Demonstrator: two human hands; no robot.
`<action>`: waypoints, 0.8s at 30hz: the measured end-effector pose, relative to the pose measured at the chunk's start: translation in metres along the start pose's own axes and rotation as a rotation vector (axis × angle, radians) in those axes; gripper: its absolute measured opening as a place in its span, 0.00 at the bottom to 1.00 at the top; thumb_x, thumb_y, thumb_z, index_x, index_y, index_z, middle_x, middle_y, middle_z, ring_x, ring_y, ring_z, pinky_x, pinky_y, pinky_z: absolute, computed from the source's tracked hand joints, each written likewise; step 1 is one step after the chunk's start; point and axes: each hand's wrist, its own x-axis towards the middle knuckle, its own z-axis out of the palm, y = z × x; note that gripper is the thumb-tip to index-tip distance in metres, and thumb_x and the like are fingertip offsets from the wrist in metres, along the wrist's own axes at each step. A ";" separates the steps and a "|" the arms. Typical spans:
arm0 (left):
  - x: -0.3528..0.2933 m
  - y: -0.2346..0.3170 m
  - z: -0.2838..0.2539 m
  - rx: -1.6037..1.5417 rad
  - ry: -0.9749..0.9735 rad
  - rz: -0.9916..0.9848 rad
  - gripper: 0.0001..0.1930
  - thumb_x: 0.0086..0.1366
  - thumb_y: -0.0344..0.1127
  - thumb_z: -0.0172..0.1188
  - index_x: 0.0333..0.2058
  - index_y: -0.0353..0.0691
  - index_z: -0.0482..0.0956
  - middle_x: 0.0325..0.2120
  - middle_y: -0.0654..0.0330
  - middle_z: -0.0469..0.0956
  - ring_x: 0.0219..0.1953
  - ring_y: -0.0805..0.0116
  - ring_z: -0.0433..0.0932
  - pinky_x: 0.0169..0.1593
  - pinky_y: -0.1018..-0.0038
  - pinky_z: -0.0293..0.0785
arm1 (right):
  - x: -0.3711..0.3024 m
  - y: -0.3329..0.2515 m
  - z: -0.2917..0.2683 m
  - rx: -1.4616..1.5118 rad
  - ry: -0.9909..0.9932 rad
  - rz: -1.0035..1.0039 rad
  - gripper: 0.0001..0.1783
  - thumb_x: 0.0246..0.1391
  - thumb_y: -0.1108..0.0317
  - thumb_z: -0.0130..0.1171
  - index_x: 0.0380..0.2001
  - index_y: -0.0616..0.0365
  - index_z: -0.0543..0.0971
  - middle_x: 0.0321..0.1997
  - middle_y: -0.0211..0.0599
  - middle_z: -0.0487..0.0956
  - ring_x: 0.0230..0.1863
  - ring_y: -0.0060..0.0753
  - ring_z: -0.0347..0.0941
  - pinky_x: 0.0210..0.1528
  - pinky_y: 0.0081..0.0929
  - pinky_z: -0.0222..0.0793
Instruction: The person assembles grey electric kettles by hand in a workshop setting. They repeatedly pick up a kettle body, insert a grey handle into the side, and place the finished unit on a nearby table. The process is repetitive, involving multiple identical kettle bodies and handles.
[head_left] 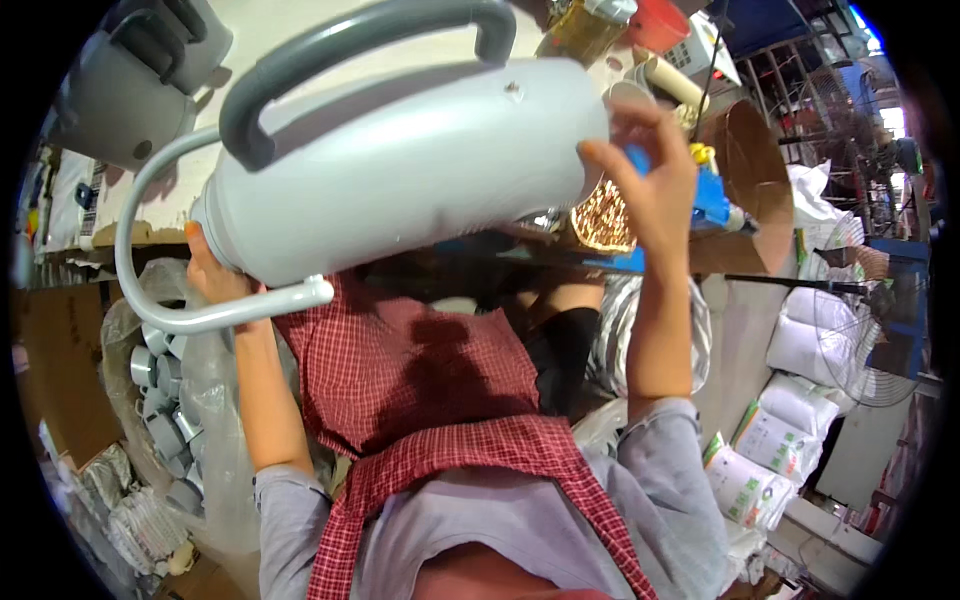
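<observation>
A light grey watering can [420, 165] lies sideways in the air before me, with a dark grey handle [370, 45] on top and a long curved spout [135, 235] bending round at the left. My left hand [218, 278] grips its left end from below, partly hidden by the body and spout. At the other end, my right hand [650, 170] has thumb and forefinger apart, the thumb tip against the edge of the can. Just beyond that hand is a heap of small copper-coloured metal pieces [603, 218] in a container.
Similar grey cans [125, 95] with dark handles stand on the pale worktable [290, 20]. A blue tool [711, 197] lies by a brown cardboard box [750, 190]. A plastic bag of grey parts [165, 400] sits lower left. White packages [770, 450] and a fan [850, 330] are right.
</observation>
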 end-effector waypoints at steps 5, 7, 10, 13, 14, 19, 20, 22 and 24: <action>-0.004 0.000 0.009 0.173 0.023 0.127 0.29 0.68 0.57 0.45 0.36 0.30 0.78 0.30 0.56 0.79 0.30 0.70 0.78 0.34 0.74 0.76 | 0.051 -0.028 0.022 0.088 -0.121 -0.287 0.22 0.51 0.68 0.59 0.51 0.60 0.74 0.45 0.38 0.78 0.42 0.29 0.76 0.44 0.25 0.72; -0.007 0.007 0.016 0.171 0.059 0.099 0.29 0.68 0.57 0.45 0.36 0.31 0.78 0.29 0.56 0.79 0.29 0.70 0.78 0.34 0.74 0.76 | 0.064 -0.040 0.044 0.200 -0.240 -0.232 0.22 0.57 0.71 0.55 0.55 0.63 0.70 0.47 0.36 0.78 0.41 0.25 0.75 0.42 0.20 0.73; 0.001 0.008 0.007 0.157 -0.001 0.096 0.27 0.68 0.54 0.47 0.37 0.31 0.78 0.31 0.56 0.79 0.31 0.69 0.79 0.35 0.74 0.76 | 0.071 -0.029 0.055 0.576 -0.410 0.059 0.20 0.56 0.74 0.56 0.53 0.64 0.72 0.43 0.33 0.79 0.40 0.23 0.75 0.43 0.19 0.73; 0.008 0.008 0.009 0.136 -0.023 0.099 0.26 0.68 0.54 0.47 0.40 0.30 0.77 0.34 0.55 0.79 0.34 0.68 0.79 0.37 0.73 0.77 | 0.066 -0.030 0.046 0.765 -0.410 0.218 0.20 0.55 0.74 0.59 0.52 0.64 0.73 0.40 0.31 0.79 0.38 0.20 0.75 0.42 0.17 0.73; 0.011 0.011 0.012 0.134 -0.014 0.096 0.27 0.68 0.54 0.47 0.41 0.30 0.76 0.35 0.55 0.79 0.35 0.68 0.79 0.38 0.73 0.77 | 0.066 -0.026 0.046 0.786 -0.410 0.173 0.21 0.54 0.73 0.60 0.52 0.64 0.74 0.40 0.31 0.79 0.37 0.19 0.74 0.40 0.17 0.72; 0.013 0.010 0.010 0.106 -0.058 0.132 0.28 0.68 0.54 0.48 0.43 0.29 0.75 0.36 0.54 0.79 0.36 0.67 0.79 0.40 0.73 0.77 | 0.062 -0.028 0.039 0.616 -0.456 0.078 0.20 0.54 0.71 0.61 0.51 0.65 0.75 0.40 0.31 0.79 0.38 0.19 0.74 0.42 0.17 0.72; 0.011 0.012 0.011 0.108 -0.050 0.138 0.28 0.68 0.54 0.48 0.43 0.29 0.76 0.36 0.54 0.79 0.35 0.66 0.79 0.40 0.72 0.77 | 0.061 -0.028 0.039 0.566 -0.455 0.038 0.20 0.54 0.71 0.61 0.51 0.65 0.75 0.40 0.31 0.79 0.39 0.19 0.74 0.43 0.17 0.72; 0.014 0.015 0.011 0.130 -0.041 0.120 0.28 0.68 0.54 0.48 0.43 0.29 0.76 0.35 0.54 0.79 0.35 0.67 0.79 0.40 0.72 0.77 | 0.061 -0.030 0.039 0.510 -0.454 0.010 0.20 0.54 0.72 0.60 0.50 0.66 0.75 0.40 0.31 0.80 0.40 0.19 0.74 0.44 0.18 0.72; 0.014 0.015 0.009 0.154 -0.007 0.124 0.27 0.68 0.55 0.49 0.38 0.29 0.78 0.32 0.55 0.80 0.32 0.68 0.79 0.37 0.74 0.76 | 0.057 -0.031 0.040 0.479 -0.477 -0.018 0.20 0.54 0.72 0.60 0.50 0.67 0.74 0.41 0.32 0.80 0.40 0.19 0.75 0.45 0.18 0.72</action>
